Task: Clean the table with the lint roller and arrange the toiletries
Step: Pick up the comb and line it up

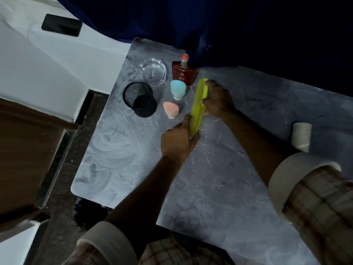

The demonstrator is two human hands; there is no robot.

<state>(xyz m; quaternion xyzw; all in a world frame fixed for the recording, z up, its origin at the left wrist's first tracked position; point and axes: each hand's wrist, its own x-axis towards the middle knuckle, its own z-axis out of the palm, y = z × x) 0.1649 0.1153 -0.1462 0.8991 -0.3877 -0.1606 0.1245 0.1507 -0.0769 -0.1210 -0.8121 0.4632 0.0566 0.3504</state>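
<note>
We held the yellow-green comb (198,106) in both hands near the middle of the frame, the left hand (177,142) closed around its lower end and the right hand (217,101) gripping its upper half. Holding it at both ends kept it steady above the grey table (219,178), probably so we could place it with the other toiletries. The light was dim, so we could not be sure whether the comb touched the tabletop.

Those toiletries stood grouped in the upper middle of the frame, toward the table's far left corner. They were a black mesh cup (140,99), a clear glass dish (152,72), a red perfume bottle (183,73), a pale blue bottle (178,89) and a pink sponge (170,109). Clustering them there left the broad middle free for rolling. The lint roller (301,136) sat at the right edge of the frame, well apart from our hands, parked where it would not get in the way.
</note>
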